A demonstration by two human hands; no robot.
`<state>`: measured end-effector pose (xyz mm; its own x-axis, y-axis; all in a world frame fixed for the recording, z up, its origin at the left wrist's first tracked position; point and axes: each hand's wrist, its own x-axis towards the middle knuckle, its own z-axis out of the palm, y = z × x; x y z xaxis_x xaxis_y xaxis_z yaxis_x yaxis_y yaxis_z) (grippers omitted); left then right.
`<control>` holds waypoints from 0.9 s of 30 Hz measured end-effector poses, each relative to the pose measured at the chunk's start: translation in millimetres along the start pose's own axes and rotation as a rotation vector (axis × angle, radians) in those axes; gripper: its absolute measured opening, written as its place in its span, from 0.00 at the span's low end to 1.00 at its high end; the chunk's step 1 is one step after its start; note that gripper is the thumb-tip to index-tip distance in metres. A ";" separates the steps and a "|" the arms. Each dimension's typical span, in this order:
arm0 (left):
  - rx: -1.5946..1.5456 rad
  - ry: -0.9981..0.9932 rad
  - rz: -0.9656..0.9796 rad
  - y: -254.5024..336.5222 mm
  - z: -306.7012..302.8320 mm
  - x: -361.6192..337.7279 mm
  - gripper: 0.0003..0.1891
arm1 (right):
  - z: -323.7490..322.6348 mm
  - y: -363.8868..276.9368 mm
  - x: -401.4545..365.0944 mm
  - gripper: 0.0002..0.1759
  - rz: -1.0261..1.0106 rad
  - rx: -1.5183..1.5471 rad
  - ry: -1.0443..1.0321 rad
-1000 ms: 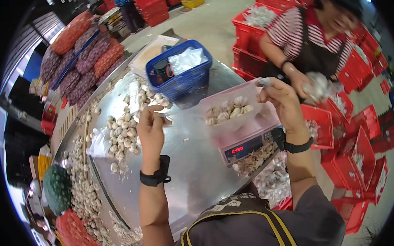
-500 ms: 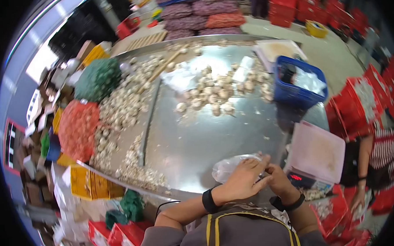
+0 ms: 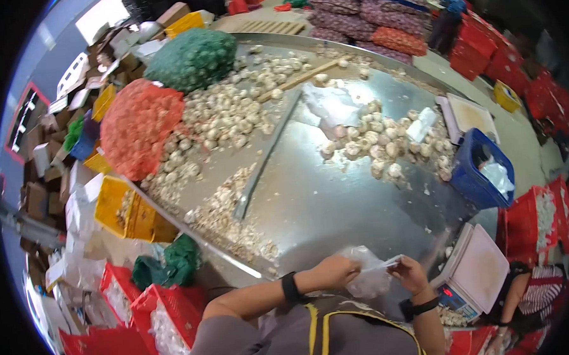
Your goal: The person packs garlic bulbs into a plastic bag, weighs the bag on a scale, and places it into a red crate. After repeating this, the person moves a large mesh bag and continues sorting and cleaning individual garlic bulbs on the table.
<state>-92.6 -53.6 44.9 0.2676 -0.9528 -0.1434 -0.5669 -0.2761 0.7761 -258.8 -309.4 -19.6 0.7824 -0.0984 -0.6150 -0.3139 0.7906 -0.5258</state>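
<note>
Close to my body, over the near edge of the metal table (image 3: 312,221), a clear plastic bag (image 3: 368,278) is stretched between my hands. My left hand (image 3: 338,271) is closed on the bag's left side. On the other side, my right hand (image 3: 409,275) pinches the bag's upper edge. Both wrists carry dark bands. Farther up the table lies a pile of garlic bulbs (image 3: 384,141), with a white plastic sheet (image 3: 332,104) at its left. To the right of my right hand stands a scale (image 3: 472,267) with a pale tray and a red display.
A metal divider bar (image 3: 268,156) separates more loose garlic (image 3: 224,110) at left. Beyond it sit a red net sack (image 3: 139,130) and a green net sack (image 3: 193,58). A blue bin (image 3: 484,169) stands at right. Another person's arm (image 3: 512,301) reaches down at lower right.
My view has turned left. My hands, close together half a second ago, are now apart, with the plastic bag lifted and spread between them.
</note>
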 end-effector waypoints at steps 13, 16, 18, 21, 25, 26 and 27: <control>-0.273 -0.151 0.067 -50.5 -50.6 12.7 0.09 | 77.9 -1.1 -5.7 0.10 -0.271 0.153 -0.033; -0.377 -0.175 0.219 -42.4 -60.0 11.6 0.07 | 118.5 -11.8 -13.6 0.08 -0.144 -0.114 -0.014; -0.575 -0.321 0.175 -38.9 -64.8 0.4 0.08 | 80.2 8.3 9.6 0.10 -0.307 -0.031 -0.015; -0.621 -0.440 0.119 -54.0 -48.2 -21.0 0.10 | -11.5 39.8 47.5 0.12 -0.192 0.486 0.302; -0.812 -0.554 -0.011 -62.9 -45.6 -16.0 0.15 | -1.5 44.3 49.1 0.15 -0.183 0.613 0.224; -0.804 -0.575 -0.006 -59.6 -46.6 -12.8 0.15 | 9.1 37.0 43.1 0.15 -0.199 0.627 0.231; -0.949 -0.554 -0.083 -51.6 -51.9 -7.0 0.17 | 44.1 18.5 34.5 0.15 -0.245 0.606 0.263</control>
<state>-24.8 -26.1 37.7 -0.2436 -0.9262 -0.2878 0.3295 -0.3581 0.8736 -214.0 -271.4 -24.6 0.6125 -0.3988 -0.6825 0.2692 0.9170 -0.2942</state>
